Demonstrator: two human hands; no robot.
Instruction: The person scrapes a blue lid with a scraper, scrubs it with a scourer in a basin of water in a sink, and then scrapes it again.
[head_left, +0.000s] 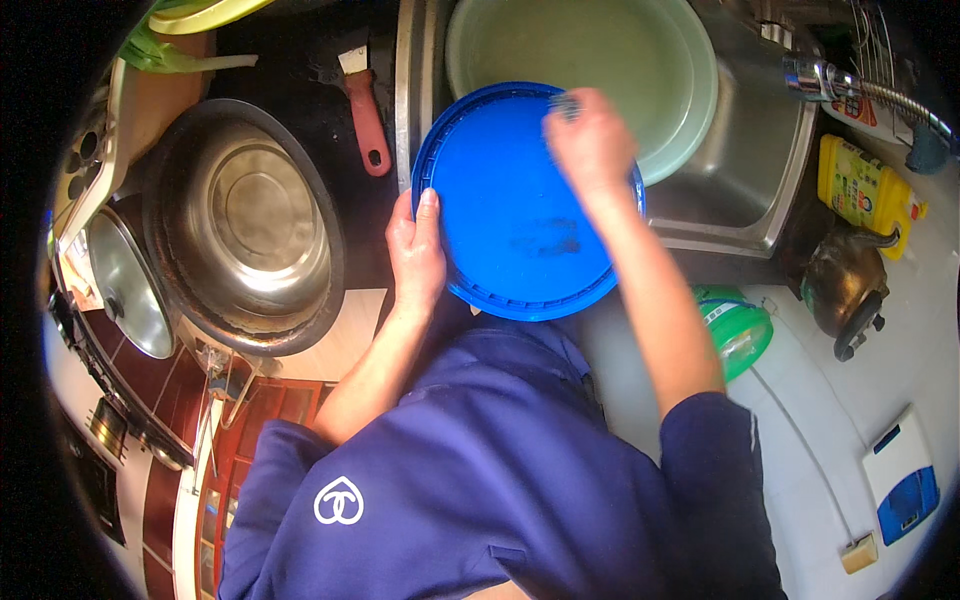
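A round blue plastic lid (510, 172) is tilted in front of my body, over the near edge of the sink. My left hand (417, 255) grips its left rim, thumb on the upper face. Blurred by motion, my right hand (596, 139) is closed around a grey scrubber (565, 108), probably steel wool, at the lid's upper right. Dark smudges (551, 238) mark the lower part of the lid's face. Behind the lid, a pale green basin (694, 97) of cloudy water sits in the stainless steel sink (742, 161), partly hidden by the lid and my right hand.
Left of the sink lie a red-handled scraper (367, 124) and a large metal basin (262, 210), with a glass pot lid (131, 281) beyond. At right are the faucet (814, 79), a yellow jug (862, 187), a dark kettle (844, 274) and a green container (739, 334).
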